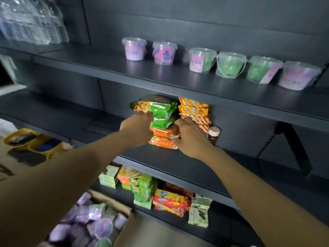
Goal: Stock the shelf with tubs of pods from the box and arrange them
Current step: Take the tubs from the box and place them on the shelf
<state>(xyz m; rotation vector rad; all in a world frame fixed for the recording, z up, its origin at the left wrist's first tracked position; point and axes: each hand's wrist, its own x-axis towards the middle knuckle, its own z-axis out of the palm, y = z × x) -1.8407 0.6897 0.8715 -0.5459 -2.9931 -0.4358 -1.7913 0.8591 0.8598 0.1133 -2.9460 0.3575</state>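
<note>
Now the left hand (137,129) and the right hand (189,138) are both gripping the snack packs (162,122) between them on the shelf (160,157).

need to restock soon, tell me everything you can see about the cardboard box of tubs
The cardboard box sits at the bottom left of the view, on the floor below the lowest shelf. It is plain brown cardboard, open at the top, with a flap folded outward on its far side. It holds a jumbled pile of tubs, mostly purple-looking with clear lids, and at least one greenish one near the bottom edge. The left forearm hides part of it. Neither hand touches it.
</note>
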